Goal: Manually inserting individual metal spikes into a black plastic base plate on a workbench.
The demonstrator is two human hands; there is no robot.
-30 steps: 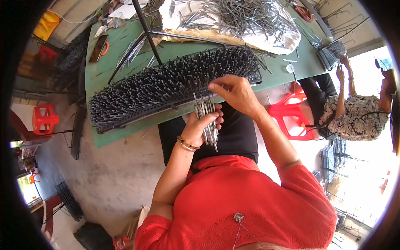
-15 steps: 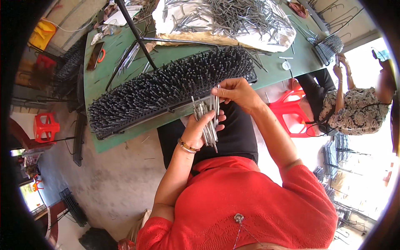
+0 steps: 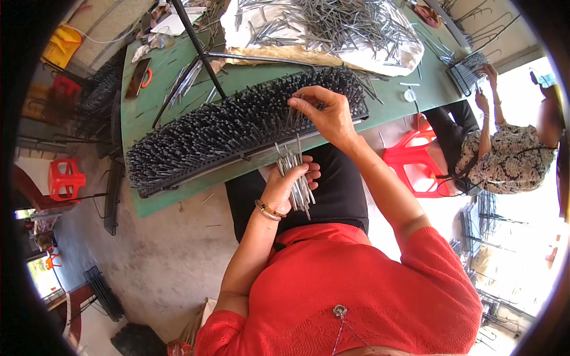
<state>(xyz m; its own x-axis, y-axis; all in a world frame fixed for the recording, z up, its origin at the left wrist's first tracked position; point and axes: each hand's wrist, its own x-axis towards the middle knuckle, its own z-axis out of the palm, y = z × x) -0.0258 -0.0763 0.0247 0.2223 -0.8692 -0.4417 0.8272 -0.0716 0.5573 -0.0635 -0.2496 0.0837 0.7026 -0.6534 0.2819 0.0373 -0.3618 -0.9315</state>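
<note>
My left hand [image 3: 285,185] is closed around a bundle of thin silver metal rods [image 3: 301,188], held low in front of the table edge, thumb across them. Over the right part of a long black rack, my right hand [image 3: 325,114] pinches thin metal rods; they are blurred against the dark background, so their number is unclear. Densely packed upright dark rods [image 3: 202,139] fill the rack [image 3: 205,174], which lies slantwise along the green table's near edge.
A heap of loose rods [image 3: 350,26] lies on a white sheet [image 3: 261,15] at the back of the green table [image 3: 386,95]. A black bar frame [image 3: 199,44] rises behind the rack. A phone [image 3: 138,77] lies at left. Another person [image 3: 504,154] works at right beside a red stool [image 3: 409,157].
My right hand has moved up and forward from the bundle to the rods in the rack. My left hand stays nearly in place with its bundle. The other person's hands have shifted slightly.
</note>
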